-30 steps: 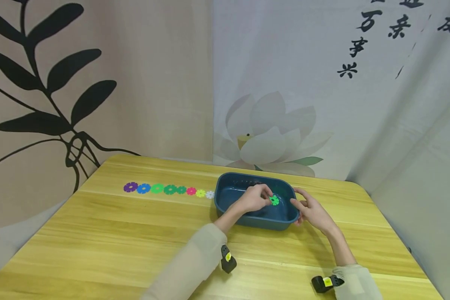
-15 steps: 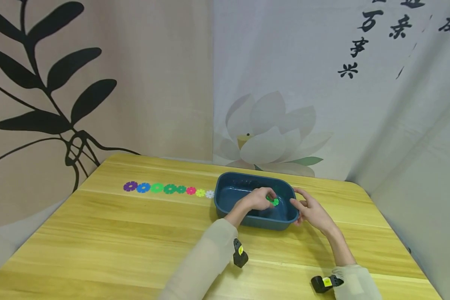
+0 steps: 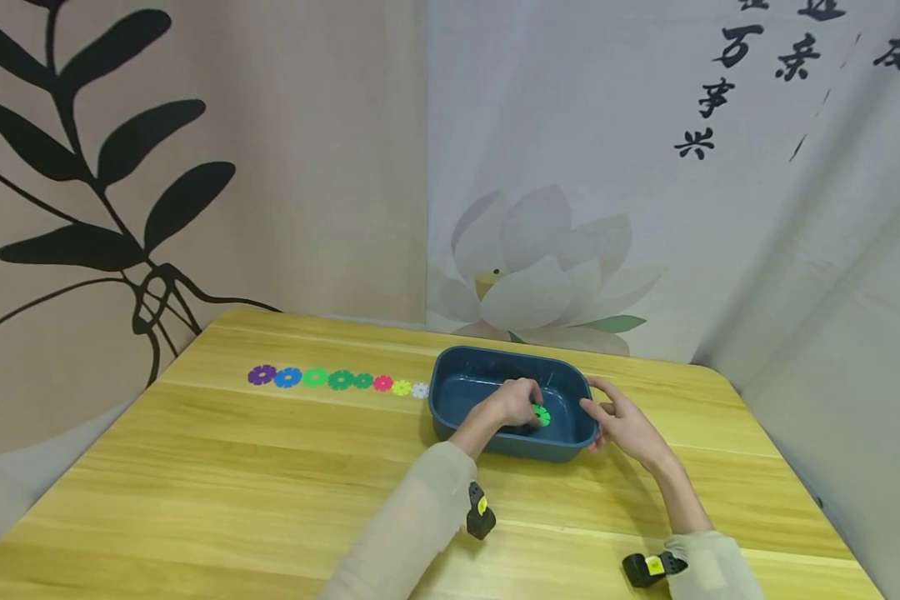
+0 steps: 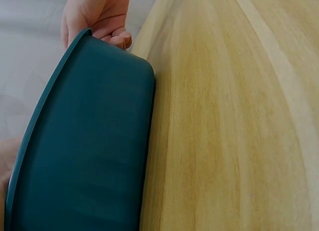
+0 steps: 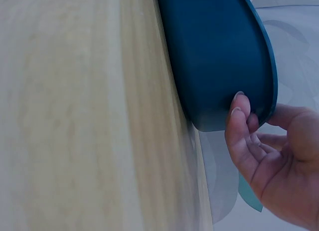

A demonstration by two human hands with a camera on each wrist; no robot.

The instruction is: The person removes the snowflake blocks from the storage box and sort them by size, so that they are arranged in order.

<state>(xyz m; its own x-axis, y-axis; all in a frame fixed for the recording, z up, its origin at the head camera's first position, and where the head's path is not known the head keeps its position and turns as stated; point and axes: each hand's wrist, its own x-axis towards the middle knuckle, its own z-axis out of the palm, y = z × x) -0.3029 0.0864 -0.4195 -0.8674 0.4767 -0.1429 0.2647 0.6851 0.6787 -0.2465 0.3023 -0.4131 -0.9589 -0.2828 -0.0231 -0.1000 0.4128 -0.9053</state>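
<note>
My left hand (image 3: 504, 403) reaches into the dark blue plastic basin (image 3: 461, 442), its curled fingers at a bright green notched plastic disc (image 3: 542, 414) low over the basin floor. Part of that disc is hidden behind the fingertips. At the basin's right end my right hand (image 3: 630, 423) grips the rim, thumb over the edge and fingers against the outer wall. The right wrist view shows these fingers (image 5: 238, 116) curled on the basin's outside. In the left wrist view the basin's wall (image 4: 89, 136) hides most of the left hand.
Left of the basin, a row of notched discs lies on the wooden table (image 3: 217, 475), from a purple disc (image 3: 262, 375) through blue, greens, pink and yellow to a white disc (image 3: 420, 390) close by the basin. A printed curtain (image 3: 330, 167) hangs behind the table.
Inside the basin, my left hand has moved slightly with the green disc, which now sits a bit left and nearer to me. My right hand stays on the rim.
</note>
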